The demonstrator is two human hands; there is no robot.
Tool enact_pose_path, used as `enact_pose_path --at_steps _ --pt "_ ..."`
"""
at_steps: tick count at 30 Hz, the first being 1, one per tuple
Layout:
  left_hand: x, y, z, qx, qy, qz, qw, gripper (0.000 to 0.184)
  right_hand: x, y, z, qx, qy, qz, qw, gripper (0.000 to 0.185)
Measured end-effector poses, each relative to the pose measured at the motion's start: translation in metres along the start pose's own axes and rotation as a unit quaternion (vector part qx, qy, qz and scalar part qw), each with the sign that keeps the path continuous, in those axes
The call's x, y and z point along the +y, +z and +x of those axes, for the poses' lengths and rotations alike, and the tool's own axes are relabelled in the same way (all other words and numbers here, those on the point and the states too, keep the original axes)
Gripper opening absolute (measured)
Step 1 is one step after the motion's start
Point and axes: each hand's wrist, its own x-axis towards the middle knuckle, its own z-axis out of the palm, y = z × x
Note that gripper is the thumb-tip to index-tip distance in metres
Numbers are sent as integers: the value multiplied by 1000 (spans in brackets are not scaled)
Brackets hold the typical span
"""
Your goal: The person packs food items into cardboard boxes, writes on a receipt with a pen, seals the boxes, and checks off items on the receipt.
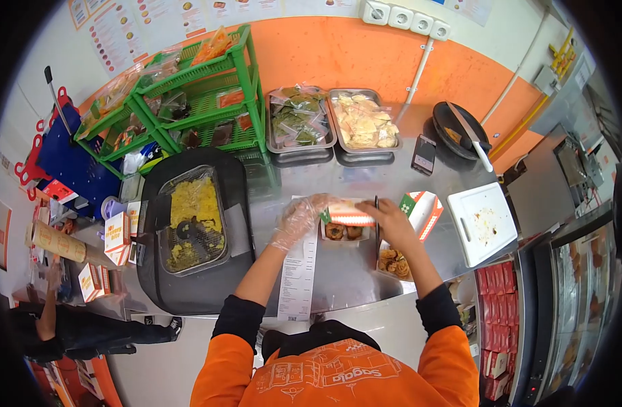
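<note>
In the middle of the steel counter stands a small paper food box [347, 216] with a red-and-white lid and green corner, holding browned round pieces [343, 232]. My left hand [304, 216], in a clear plastic glove, is closed on the lid's left side. My right hand [391, 222] is bare and closed at the lid's right side, with a thin black stick [377, 234] in its fingers; its exact kind is unclear. A second open box [394, 263] of fried food sits below my right wrist. Under my left forearm lies a long printed receipt [298, 278].
To the left, a black tray holds a clear container of yellow food [192, 224]. Green racks [202, 102] and two metal trays [301, 139] line the back. Rightward are a phone [423, 154], a pan with a knife [468, 132] and a white cutting board [482, 224]. Another person stands far left.
</note>
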Motion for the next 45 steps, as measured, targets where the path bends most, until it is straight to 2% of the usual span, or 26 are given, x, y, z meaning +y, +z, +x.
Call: enact_pose_path --at_steps 1,3,6,8,9,12,14,16,17,20,21,25,28,30,31,34,36,38,39,42,44,45 --pt "29 -9 2 -17 5 23 1000 60 -3 3 -7 0 -22 -27 999 57" --pt "103 -31 7 -90 -3 282 955 60 -10 8 -18 -9 -37 -59 998 59" --pt "96 -29 3 -112 -25 228 967 58 -13 14 -30 -18 -49 -92 994 63" --pt "92 -32 -10 -62 -2 204 977 59 -15 19 -33 -13 -56 -91 994 62" --pt "113 -40 -12 -56 -39 195 978 61 -13 21 -34 -3 -84 -116 990 62" --pt "124 -39 -39 6 -134 164 977 76 -27 20 -35 -61 -22 -109 992 62" --pt "169 -28 -46 79 -234 128 960 85 -34 20 -33 -134 52 -69 987 70" --pt "187 10 -53 105 -174 121 972 92 -50 8 -26 -190 133 -22 972 80" --pt "195 27 -53 118 -146 119 975 96 -51 7 -24 -189 132 -13 973 81" --pt "179 66 -45 205 -110 232 944 103 -43 6 -23 -165 100 15 981 86" --pt "175 68 -41 234 -97 201 946 100 -35 7 -23 -145 74 23 986 87" --pt "153 65 -39 166 -87 197 962 93 -25 11 -28 -128 19 -5 992 88" --pt "143 58 -42 143 -82 195 967 90 -37 8 -30 -158 17 -25 987 86" --pt "138 55 -45 132 -89 199 967 91 -45 10 -32 -155 50 0 987 82" --pt "134 55 -46 160 -85 182 967 89 -49 12 -34 -153 66 12 986 81" --pt "121 60 -44 241 -79 141 957 86 -55 55 -43 -34 76 -45 996 78" --pt "118 66 -43 291 -84 131 944 84 -70 71 -39 -8 107 -93 990 71" --pt "110 70 -39 309 -101 14 945 49 -86 86 -30 36 161 -95 982 68" --pt "107 73 -36 321 -108 -44 940 42 -91 91 -25 34 171 -99 980 66" --pt "148 62 -28 296 -96 28 950 50 -96 92 -16 39 168 -146 974 65" --pt "149 63 -20 272 -149 -185 932 69 -83 99 -14 25 160 -148 976 67" --pt "148 63 -18 259 -175 -288 905 78 -83 82 -8 -30 183 -99 978 68"
